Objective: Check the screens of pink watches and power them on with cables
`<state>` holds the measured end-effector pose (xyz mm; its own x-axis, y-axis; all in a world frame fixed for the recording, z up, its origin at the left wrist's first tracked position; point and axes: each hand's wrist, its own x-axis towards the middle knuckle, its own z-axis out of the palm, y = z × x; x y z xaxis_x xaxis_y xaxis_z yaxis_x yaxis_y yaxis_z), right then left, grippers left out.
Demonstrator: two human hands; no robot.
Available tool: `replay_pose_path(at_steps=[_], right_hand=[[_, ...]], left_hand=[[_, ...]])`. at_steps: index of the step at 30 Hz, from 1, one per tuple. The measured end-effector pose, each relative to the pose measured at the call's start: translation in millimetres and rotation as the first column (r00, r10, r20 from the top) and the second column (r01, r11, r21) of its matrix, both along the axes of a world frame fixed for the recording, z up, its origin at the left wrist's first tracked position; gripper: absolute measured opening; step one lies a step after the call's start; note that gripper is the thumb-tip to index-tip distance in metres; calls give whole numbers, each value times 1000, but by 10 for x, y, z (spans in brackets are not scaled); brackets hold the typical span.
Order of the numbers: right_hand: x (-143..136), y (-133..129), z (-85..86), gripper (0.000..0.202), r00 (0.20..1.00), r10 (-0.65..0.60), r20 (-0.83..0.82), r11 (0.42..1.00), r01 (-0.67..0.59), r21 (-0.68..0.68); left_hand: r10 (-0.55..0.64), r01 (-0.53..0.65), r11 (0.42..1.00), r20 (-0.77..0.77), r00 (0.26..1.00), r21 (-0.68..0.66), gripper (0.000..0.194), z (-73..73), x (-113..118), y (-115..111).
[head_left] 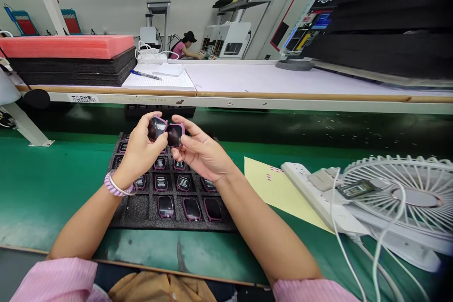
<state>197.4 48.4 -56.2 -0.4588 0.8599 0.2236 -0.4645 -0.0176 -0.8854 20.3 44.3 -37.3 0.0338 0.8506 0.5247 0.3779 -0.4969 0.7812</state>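
Observation:
Two small watch-like devices with purple frames and dark screens are held up side by side over a black foam tray. My left hand grips the left device between thumb and fingers. The right device is pinched by my right hand, with the left thumb tip touching near its edge. Below, the tray's compartments hold several similar devices; some show white text on their screens. Two compartments at the tray's lower left hold no device.
Right of the tray lie a yellow sheet, a white power strip with cables and a white fan. A shelf behind carries pink foam, papers, a pen and black stacks. A person sits far back.

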Motion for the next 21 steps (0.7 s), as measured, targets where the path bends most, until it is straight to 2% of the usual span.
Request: replay_pose_path(at_steps=[6,10,15,21], right_hand=[[-16,75,-36,59,1000,-8,-10,1000,8,-5],[23,9,-92,59,999,21,-40,999,-22,-28],[185,-345,-415,57,996,71,-45,980,-78,-186],[300,-785,-808,46,980,119,-162,934,-166,-316]], left_hand=[[61,-57,996,-71,996,62,48,36,24,-43],[51,-48,998,-91,995,41,51,17,-40,-108],[-52,33,992,-155,987,-124,46,-226,-143,-400],[-104,78,942,-61,993,-326,43,-624,-15,-873]])
